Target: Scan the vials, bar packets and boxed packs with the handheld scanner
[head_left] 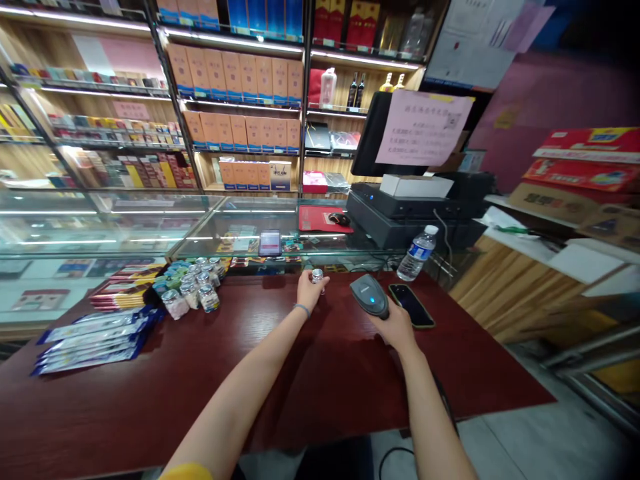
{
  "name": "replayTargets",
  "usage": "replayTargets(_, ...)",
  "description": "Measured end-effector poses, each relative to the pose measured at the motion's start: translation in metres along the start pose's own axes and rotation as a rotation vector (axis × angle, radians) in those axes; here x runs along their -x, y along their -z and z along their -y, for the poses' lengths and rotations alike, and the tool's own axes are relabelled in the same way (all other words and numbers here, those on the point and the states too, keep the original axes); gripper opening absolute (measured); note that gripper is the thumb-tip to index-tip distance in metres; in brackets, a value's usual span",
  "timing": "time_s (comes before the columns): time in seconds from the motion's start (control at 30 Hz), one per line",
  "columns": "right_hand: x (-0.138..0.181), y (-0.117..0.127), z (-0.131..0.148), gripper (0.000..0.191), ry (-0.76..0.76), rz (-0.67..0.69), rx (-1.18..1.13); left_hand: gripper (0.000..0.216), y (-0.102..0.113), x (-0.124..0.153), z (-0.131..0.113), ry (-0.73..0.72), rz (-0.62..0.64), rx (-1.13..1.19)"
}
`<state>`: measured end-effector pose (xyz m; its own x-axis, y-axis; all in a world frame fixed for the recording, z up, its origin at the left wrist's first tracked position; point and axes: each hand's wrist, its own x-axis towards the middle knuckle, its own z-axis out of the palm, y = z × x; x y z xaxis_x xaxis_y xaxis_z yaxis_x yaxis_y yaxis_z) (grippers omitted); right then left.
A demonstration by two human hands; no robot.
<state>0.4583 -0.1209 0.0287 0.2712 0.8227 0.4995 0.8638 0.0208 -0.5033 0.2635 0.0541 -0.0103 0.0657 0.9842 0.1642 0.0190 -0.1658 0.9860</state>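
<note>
Silver-capped jar, and the left hand has it wrapped | looks light, stiff, maybe slippery: take it round the body, below the cap | dark-grey scanner, right hand curled round its handle: stiff, likely fragile if dropped | phone on the tabletop, just beside that hand

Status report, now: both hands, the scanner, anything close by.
Left hand gripping small silver-lidded jar. Right hand gripping barcode scanner, blue light lit. Close by: smartphone beside right hand, water bottle beyond.
</note>
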Motion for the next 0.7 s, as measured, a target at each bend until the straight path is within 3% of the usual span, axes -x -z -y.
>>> replayTargets(0.17, 0.005, -0.005, -0.021, 0.05, -0.053, -0.084, -0.061, 0.041, -0.043, -0.016, 0.006, -0.021, -0.094, -0.229)
replayTargets(0.37, 0.01, -0.007, -0.014, 0.042, -0.044, -0.054, -0.023, 0.042, -0.067, -0.036, 0.008, -0.061, -0.14, -0.4)
replayTargets(0.53, 0.009, -0.003, -0.003, 0.035, -0.033, -0.055, -0.001, 0.048, -0.076, -0.043, 0.013, -0.062, -0.143, -0.411)
replayTargets(0.7, 0.01, -0.001, 0.0, 0.036, -0.053, -0.042, 0.012, 0.057, -0.068, -0.038, 0.028, -0.167, -0.093, -0.369)
